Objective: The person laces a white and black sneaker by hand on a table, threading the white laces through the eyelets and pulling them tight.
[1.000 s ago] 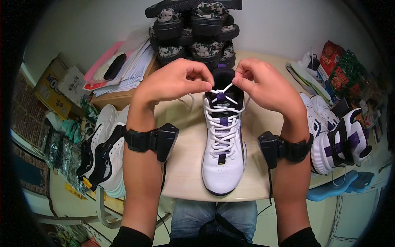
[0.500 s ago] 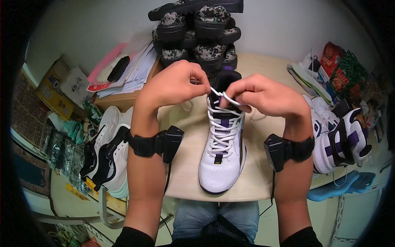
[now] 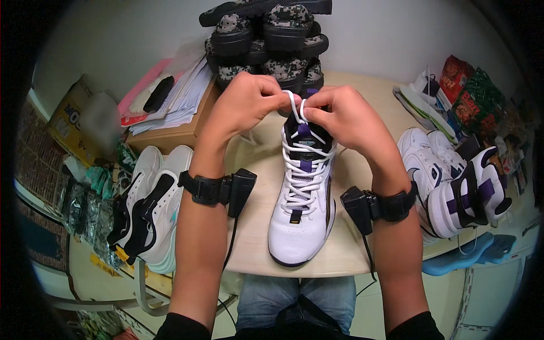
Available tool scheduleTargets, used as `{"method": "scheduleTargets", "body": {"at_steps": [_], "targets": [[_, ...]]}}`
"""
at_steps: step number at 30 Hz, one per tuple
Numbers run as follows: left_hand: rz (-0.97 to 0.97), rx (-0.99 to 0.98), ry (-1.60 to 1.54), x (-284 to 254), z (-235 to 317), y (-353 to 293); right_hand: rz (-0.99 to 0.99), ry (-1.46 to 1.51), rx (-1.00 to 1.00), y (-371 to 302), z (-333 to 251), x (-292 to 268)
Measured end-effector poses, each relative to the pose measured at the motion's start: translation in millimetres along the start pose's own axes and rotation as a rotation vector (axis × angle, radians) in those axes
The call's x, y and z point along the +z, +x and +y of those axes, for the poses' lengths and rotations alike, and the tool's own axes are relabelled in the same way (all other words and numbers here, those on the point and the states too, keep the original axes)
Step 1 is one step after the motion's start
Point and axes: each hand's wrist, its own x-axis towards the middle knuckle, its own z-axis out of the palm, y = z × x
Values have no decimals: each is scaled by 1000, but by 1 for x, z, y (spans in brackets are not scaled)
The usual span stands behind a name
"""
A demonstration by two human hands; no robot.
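Left fingers (image 3: 273, 102) and right fingers (image 3: 316, 115) pinch closed on white shoelace (image 3: 294, 106).

At 12 o'clock, the top edge cuts off the highest dark shoe (image 3: 266, 13). At 10 o'clock, a pale thing (image 3: 101, 124) is too blurry to tell. The hands (image 3: 347, 116) hide bits of the white lace (image 3: 293, 103). At 6 o'clock, the bottom edge cuts off the jeans (image 3: 259, 303).

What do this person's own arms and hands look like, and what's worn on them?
The left hand and right hand are gloveless. Around each forearm is a black strap carrying an angular black box with a thin black cable. Black sleeves show at the lower edge.
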Motion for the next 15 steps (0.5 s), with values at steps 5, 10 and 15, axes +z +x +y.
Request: {"method": "scheduleTargets", "body": {"at_steps": [5,10,15], "targets": [[-121,53,-187,9,-4,1,75,-98,-114,-2,0,5],[-215,-178,-385,5,-1,-1,68,-80,-132,-3,1,7],[-440,-290,-859,-3,-20,-8,78,0,-234,-1,1,11]]}}
